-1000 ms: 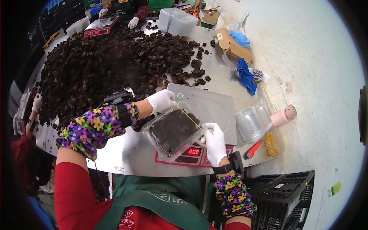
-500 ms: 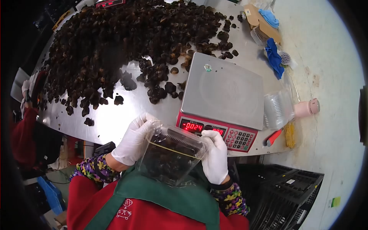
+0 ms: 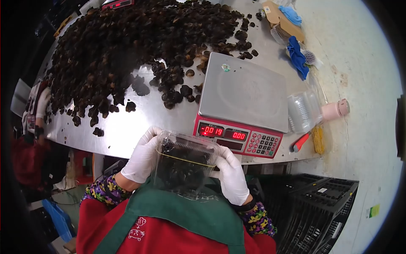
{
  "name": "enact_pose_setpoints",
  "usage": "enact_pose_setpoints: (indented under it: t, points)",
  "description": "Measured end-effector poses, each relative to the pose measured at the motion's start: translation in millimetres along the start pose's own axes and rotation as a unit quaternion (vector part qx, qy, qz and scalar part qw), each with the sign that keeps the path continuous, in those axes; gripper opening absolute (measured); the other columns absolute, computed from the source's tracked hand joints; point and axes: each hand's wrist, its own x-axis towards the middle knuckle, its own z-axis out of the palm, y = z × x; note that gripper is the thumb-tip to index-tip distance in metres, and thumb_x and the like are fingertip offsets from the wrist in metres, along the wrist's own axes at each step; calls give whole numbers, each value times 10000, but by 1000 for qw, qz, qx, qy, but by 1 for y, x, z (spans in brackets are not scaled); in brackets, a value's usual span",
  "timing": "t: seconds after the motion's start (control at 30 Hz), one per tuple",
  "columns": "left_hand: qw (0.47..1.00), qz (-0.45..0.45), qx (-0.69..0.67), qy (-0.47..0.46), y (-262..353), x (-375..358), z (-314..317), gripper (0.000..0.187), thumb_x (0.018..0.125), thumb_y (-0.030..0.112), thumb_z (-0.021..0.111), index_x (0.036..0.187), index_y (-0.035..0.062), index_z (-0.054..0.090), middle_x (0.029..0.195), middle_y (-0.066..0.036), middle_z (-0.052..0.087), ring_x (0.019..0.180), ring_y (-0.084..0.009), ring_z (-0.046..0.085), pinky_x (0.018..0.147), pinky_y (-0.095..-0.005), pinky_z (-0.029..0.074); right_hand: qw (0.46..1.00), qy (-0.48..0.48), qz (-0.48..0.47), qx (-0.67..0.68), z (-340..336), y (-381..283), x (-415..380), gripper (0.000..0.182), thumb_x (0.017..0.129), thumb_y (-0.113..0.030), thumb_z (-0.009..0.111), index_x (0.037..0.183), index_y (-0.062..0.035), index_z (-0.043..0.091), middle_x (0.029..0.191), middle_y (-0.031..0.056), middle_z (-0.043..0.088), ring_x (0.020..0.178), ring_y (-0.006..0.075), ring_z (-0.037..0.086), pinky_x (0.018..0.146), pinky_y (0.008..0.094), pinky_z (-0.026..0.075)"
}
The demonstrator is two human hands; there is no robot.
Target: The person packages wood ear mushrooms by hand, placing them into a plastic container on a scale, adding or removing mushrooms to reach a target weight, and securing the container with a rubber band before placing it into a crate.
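Both hands clamp one clear plastic box (image 3: pixel 184 163) of dark mushrooms, and I see it pinned between them close to my chest, below the tabletop (image 3: pixel 127 131) edge. On the left hand (image 3: pixel 141 155) the grip wraps the box's left wall, fingers curled over the lid corner. On the right hand (image 3: pixel 231 175) the grip presses the right wall. Beyond the box sits the scale (image 3: pixel 243 103), its pan bare, beside the mushroom pile (image 3: pixel 127 46).
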Motion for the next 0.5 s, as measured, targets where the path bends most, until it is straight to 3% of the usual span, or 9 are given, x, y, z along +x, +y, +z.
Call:
enact_pose_setpoints:
  t: [0.1, 0.13, 0.2, 0.23, 0.27, 0.33, 0.4, 0.47, 0.5]
  points:
    - [1000, 11, -6, 4, 1, -9, 14, 495, 1029, 463, 545, 1320, 66, 498, 1176, -138, 654, 1071, -216, 624, 970, -369, 493, 990, -40, -27, 136, 3, 2, 2, 411, 1103, -358, 417, 1405, -88, 485, 1344, 52, 551, 1265, 148, 499, 1080, 388, 420]
    - [1000, 13, -5, 4, -1, -13, 15, 495, 1029, 463, 545, 1320, 66, 498, 1176, -138, 654, 1071, -216, 624, 970, -369, 493, 989, -42, -28, 136, 4, 8, 4, 411, 1103, -358, 417, 1405, -88, 485, 1344, 52, 551, 1265, 148, 499, 1080, 388, 420]
    - [988, 105, 10, -111, -6, -21, 18, 832, 964, 666, 507, 1506, 61, 327, 1323, -181, 577, 1217, -253, 568, 1064, -411, 444, 985, -74, -139, 75, 7, 24, 10, 566, 1099, -479, 356, 1463, -51, 426, 1431, 71, 492, 1353, 172, 428, 1169, 374, 303]
    - [993, 59, 38, -91, 1, -30, 28, 1025, 854, 746, 605, 1541, 57, 284, 1407, -186, 515, 1322, -273, 502, 1151, -431, 367, 988, -72, -122, 61, 8, 26, 8, 584, 1104, -481, 331, 1453, -24, 438, 1419, 79, 512, 1362, 177, 430, 1182, 344, 276]
    - [993, 56, 38, -93, 0, -30, 26, 1025, 854, 746, 605, 1541, 57, 284, 1407, -186, 515, 1322, -273, 502, 1151, -431, 367, 988, -69, -122, 63, 8, 27, 7, 584, 1104, -481, 331, 1453, -24, 438, 1419, 79, 512, 1362, 177, 430, 1182, 344, 276]
    - [941, 175, 235, -168, 0, -28, 18, 987, 848, 619, 720, 1528, 37, 305, 1459, -170, 469, 1358, -272, 474, 1179, -422, 337, 992, -66, -104, 28, 7, 23, 11, 571, 1106, -475, 333, 1433, -26, 466, 1398, 91, 533, 1346, 174, 449, 1166, 345, 306]
    - [957, 128, 234, -112, -2, -29, 16, 832, 784, 201, 763, 1502, 13, 385, 1437, -144, 505, 1357, -240, 475, 1159, -384, 350, 988, -71, -125, 60, 12, 26, 18, 562, 1111, -455, 326, 1431, -16, 471, 1394, 96, 540, 1328, 188, 474, 1143, 356, 356]
    - [982, 102, 148, -52, 0, -16, 24, 602, 935, 222, 640, 1469, 28, 440, 1399, -103, 543, 1299, -208, 526, 1137, -365, 373, 959, -60, -271, -64, 16, 22, 17, 541, 1086, -304, 473, 1508, 5, 336, 1461, 126, 470, 1360, 217, 441, 1165, 353, 330]
    - [983, 72, 146, -79, 14, -8, 32, 525, 1002, 312, 539, 1454, 54, 474, 1347, -82, 586, 1246, -206, 571, 1094, -369, 428, 946, -106, -302, -46, 9, 43, 38, 689, 1012, -155, 581, 1564, 13, 203, 1566, 152, 352, 1443, 243, 351, 1203, 365, 271]
